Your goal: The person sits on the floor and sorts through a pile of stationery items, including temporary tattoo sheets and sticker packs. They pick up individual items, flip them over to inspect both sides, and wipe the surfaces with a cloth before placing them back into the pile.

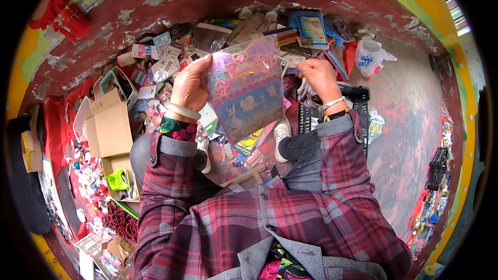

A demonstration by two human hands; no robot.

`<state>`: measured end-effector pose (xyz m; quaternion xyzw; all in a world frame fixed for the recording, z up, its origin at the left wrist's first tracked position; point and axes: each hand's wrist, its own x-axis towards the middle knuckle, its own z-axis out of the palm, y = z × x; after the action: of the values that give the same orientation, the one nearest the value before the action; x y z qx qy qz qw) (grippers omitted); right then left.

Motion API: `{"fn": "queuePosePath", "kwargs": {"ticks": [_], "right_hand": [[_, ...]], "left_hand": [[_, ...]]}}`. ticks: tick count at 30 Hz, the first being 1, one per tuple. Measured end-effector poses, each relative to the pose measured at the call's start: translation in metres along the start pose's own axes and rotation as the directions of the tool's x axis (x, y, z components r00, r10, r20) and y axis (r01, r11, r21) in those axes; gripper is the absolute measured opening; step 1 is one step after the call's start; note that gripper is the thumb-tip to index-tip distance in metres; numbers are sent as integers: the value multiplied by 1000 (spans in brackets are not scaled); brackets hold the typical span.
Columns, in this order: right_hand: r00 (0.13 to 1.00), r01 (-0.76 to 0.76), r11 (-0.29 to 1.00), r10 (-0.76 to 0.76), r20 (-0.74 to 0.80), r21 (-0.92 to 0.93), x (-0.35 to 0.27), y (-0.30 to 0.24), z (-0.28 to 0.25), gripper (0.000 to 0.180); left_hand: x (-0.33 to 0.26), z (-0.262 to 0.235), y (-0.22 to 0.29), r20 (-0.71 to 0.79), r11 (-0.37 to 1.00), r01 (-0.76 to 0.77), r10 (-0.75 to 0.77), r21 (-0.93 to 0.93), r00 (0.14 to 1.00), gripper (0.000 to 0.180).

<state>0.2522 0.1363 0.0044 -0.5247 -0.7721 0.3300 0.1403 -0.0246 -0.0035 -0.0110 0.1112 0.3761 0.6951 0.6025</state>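
My left hand (188,87) is closed on the upper left edge of a flat, clear plastic packet (246,93). The packet holds a pastel picture sheet, purple and pink at the top and blue with pale animal shapes below. It hangs tilted in front of me, above my knees. To its right and apart from it, my right hand (319,79) has its fingers curled round a crumpled grey cloth (308,96), part of which dangles below the palm. A black plastic crate (358,93) stands on the floor just behind and below the right hand.
A heap of packets, cards and books lies along the far wall, with a blue packet (313,30) on it. At left are an open cardboard box (111,124), white baskets (83,119) and scattered small items. A white plastic bag (371,58) rests at far right.
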Motion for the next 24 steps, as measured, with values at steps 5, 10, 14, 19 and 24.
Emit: {"fn": "queuePosePath", "kwargs": {"ticks": [5,10,14,19,24], "right_hand": [[996,85,869,-62,-63,487,2,7,6,20],[1000,2,412,-5,0,911,-13,-23,2,36],[998,56,79,-32,-54,995,-20,-55,42,29],[721,678,717,-604,-340,163,-22,-68,84,40],[722,634,755,-502,-476,166,-22,-73,84,40]], "left_hand": [[1,1,-1,17,1000,-2,1,27,1000,18],[3,-5,-13,61,994,92,-95,53,994,24],[7,1,-35,143,980,195,-197,33,970,33],[-8,33,-39,356,935,247,-147,-256,923,32],[-27,52,-61,314,966,142,-70,-214,947,35]]}}
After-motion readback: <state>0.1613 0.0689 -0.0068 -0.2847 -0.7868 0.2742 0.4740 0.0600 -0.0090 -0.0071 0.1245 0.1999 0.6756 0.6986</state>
